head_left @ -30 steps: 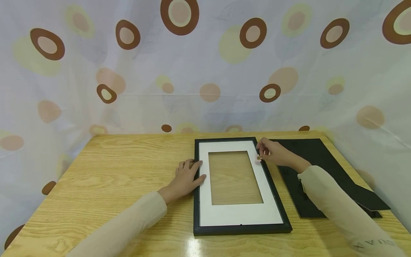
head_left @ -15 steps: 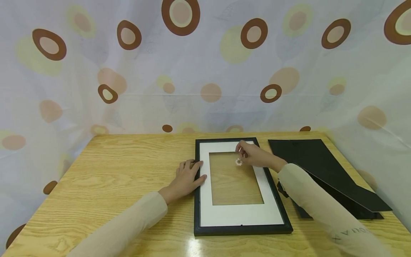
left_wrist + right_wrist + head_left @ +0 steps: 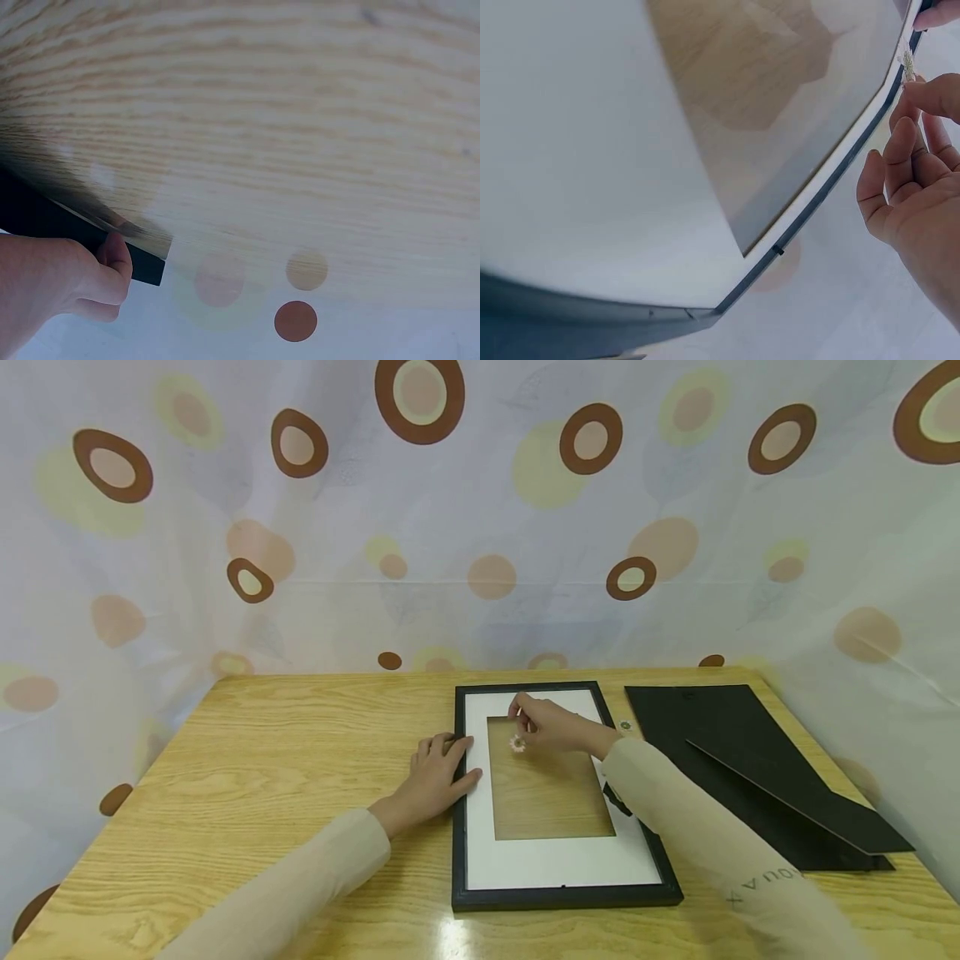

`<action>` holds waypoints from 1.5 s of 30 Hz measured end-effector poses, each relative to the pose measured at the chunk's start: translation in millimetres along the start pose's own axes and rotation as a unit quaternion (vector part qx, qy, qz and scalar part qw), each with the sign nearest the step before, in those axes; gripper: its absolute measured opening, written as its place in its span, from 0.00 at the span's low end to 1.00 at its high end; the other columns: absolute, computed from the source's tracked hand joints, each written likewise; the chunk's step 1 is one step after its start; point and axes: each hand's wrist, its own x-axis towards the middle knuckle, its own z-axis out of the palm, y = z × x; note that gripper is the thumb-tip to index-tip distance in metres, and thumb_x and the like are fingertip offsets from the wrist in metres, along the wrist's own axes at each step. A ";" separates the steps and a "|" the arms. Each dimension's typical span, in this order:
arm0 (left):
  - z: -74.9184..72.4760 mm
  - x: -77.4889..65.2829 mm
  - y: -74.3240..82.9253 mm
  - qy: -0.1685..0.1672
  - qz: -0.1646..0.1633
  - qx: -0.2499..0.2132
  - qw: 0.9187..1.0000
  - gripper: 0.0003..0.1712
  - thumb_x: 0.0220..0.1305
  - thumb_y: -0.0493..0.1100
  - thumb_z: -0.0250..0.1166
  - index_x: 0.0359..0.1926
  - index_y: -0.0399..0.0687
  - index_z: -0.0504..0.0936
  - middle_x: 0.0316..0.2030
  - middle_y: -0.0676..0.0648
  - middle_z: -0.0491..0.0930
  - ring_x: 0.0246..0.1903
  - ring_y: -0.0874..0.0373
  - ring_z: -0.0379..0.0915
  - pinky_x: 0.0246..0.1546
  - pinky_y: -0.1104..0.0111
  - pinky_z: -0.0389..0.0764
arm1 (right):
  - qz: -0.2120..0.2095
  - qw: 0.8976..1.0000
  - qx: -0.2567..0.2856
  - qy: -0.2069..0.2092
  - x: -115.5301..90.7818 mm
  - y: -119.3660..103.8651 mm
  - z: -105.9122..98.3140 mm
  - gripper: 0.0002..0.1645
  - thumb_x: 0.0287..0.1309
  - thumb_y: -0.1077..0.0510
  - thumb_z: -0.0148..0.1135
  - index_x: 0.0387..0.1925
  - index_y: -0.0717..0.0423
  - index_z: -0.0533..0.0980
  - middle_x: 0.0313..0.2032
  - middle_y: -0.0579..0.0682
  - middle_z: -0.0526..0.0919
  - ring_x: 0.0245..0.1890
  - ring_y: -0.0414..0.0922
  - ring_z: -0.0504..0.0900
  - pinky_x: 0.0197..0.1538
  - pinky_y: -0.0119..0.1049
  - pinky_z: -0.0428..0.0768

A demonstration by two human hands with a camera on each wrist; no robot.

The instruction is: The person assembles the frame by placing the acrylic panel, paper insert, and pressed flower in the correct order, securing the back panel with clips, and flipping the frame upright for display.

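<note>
A black picture frame (image 3: 566,896) with a white mat (image 3: 555,864) lies on the wooden table. Its rectangular opening lets the wood grain show through. My left hand (image 3: 435,774) rests on the frame's left edge, with the index fingertip and thumb reaching onto the mat. Between thumb and finger, my right hand (image 3: 551,724) pinches a small white dried flower (image 3: 517,743). The flower is over the upper left part of the opening. In the right wrist view the flower (image 3: 907,64) appears edge-on at the fingertips, with the other fingers loosely curled.
To the right of the frame lies a black backing board (image 3: 705,710) with a raised stand flap (image 3: 810,802). A second small flower (image 3: 626,725) sits on the table (image 3: 315,735) between frame and board. A patterned curtain (image 3: 435,543) hangs behind and at both sides.
My right hand has carried the flower leftward from the frame's right edge to over the opening. The second flower by the board has come into sight. My left hand has stayed put.
</note>
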 end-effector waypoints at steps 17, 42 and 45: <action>-0.3 -0.9 0.3 0.003 0.000 0.004 1.000 0.32 0.64 0.55 0.53 0.65 0.46 0.62 0.62 0.33 0.58 0.61 0.38 0.50 0.57 0.45 0.55 | 0.005 1.000 0.011 -0.009 5.5 -1.9 9.8 0.19 0.58 0.70 0.50 0.52 0.67 0.63 0.29 0.50 0.74 0.26 0.39 0.68 0.34 0.31 0.69; 1.1 0.2 -0.5 0.000 0.000 0.003 1.000 0.32 0.65 0.56 0.53 0.65 0.47 0.61 0.62 0.34 0.57 0.61 0.38 0.49 0.58 0.45 0.54 | 0.035 0.999 0.004 0.035 -17.9 16.2 -8.4 0.19 0.58 0.70 0.49 0.52 0.66 0.66 0.36 0.56 0.74 0.33 0.45 0.71 0.38 0.35 0.70; 0.8 0.0 -0.6 0.001 0.004 0.004 1.000 0.32 0.64 0.56 0.53 0.65 0.47 0.61 0.62 0.33 0.58 0.61 0.38 0.49 0.58 0.45 0.54 | 0.041 0.998 0.013 0.040 -26.1 22.0 -13.2 0.18 0.59 0.69 0.48 0.52 0.67 0.65 0.38 0.58 0.74 0.35 0.46 0.72 0.37 0.35 0.72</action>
